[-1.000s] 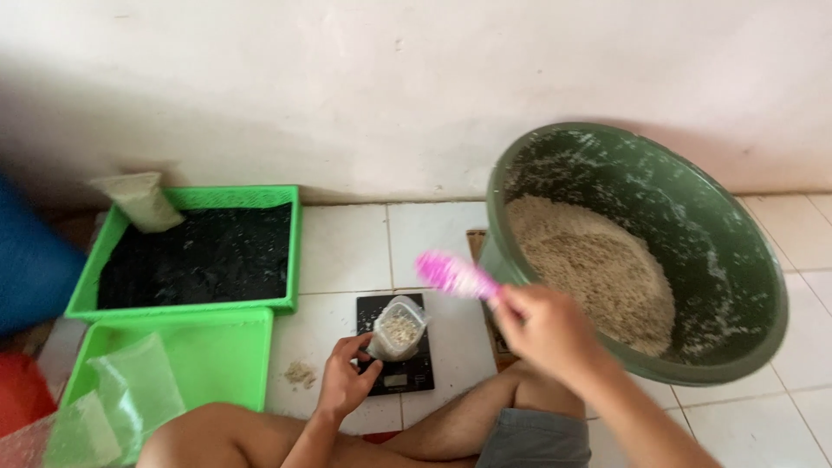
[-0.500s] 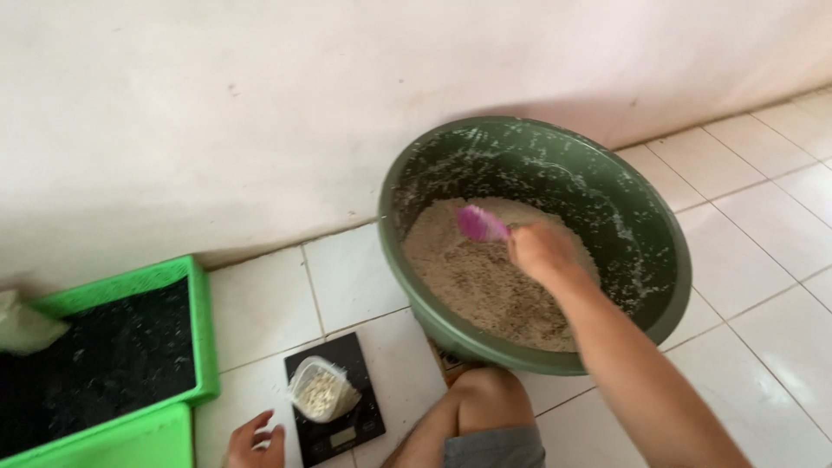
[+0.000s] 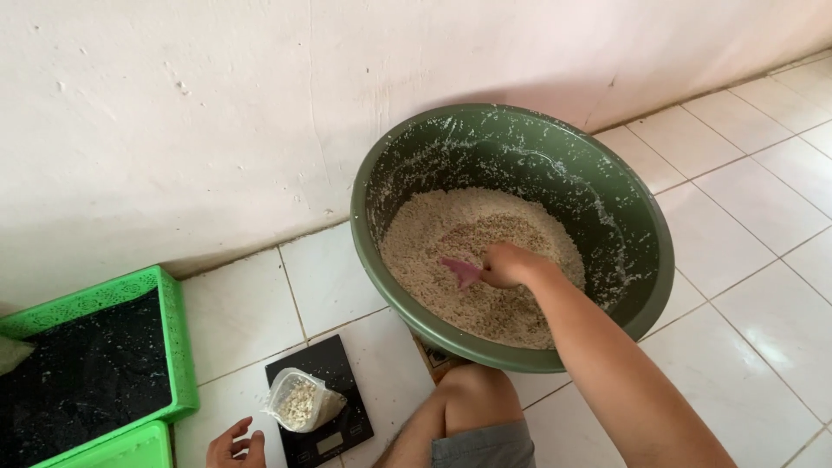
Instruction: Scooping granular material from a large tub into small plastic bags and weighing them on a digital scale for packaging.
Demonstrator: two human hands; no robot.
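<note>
- A person seated on a white tiled floor (image 3: 763, 208) reaches the right hand (image 3: 511, 264) into a large dark green basin (image 3: 637, 234) set against a pale wall (image 3: 173, 113).
- The right hand is closed around a pink scoop (image 3: 461, 271), whose blade is pushed into the heap of pale, coarse grain (image 3: 451, 234) filling the bottom of the basin; flecks of the same grain cling to the basin's inner wall.
- The left hand (image 3: 232, 446) rests at the lower edge of the view, fingers loosely spread and holding nothing, just beside a black kitchen scale (image 3: 334, 364) on the floor.
- A small clear plastic bag (image 3: 302, 403), partly filled with grain, lies on the scale's platform, close to the left hand but apart from it.
- The person's bent knee (image 3: 472, 394) sits between the scale and the basin, just in front of the basin's near rim.
- At far left, a bright green tray (image 3: 178, 347) holds dark, soil-like material, and the corner of a second green tray (image 3: 139, 446) shows just below it.
</note>
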